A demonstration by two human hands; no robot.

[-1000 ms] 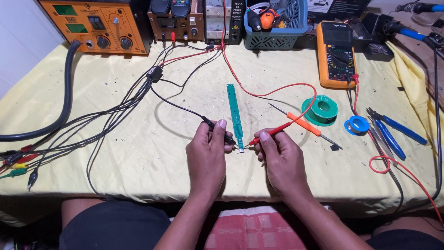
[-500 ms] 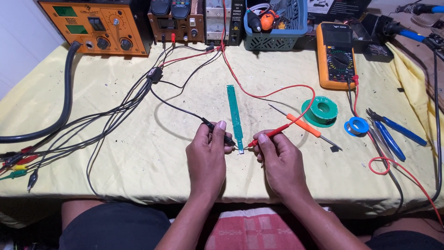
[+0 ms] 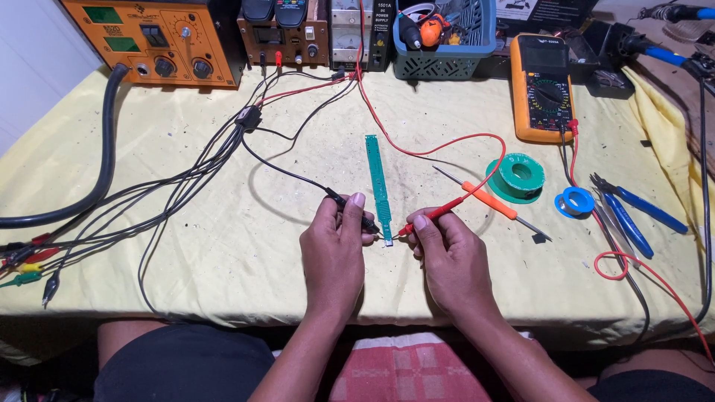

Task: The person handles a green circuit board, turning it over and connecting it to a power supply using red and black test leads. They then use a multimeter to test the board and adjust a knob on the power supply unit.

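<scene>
A long narrow green circuit strip (image 3: 378, 184) lies on the yellow cloth (image 3: 223, 246), running away from me. My left hand (image 3: 333, 253) pinches a black test probe (image 3: 351, 211) whose tip meets the strip's near end. My right hand (image 3: 448, 255) grips a red test probe (image 3: 432, 216), its tip also at that near end. The red lead loops back across the table; the black lead curves off to the left.
An orange multimeter (image 3: 542, 88) lies back right. An orange bench unit (image 3: 156, 37), power supplies and a blue basket (image 3: 445, 45) line the far edge. A green solder spool (image 3: 518, 177), orange screwdriver (image 3: 488, 199), blue tape roll (image 3: 575, 201) and blue pliers (image 3: 633, 212) sit right. Cables (image 3: 149, 201) sprawl left.
</scene>
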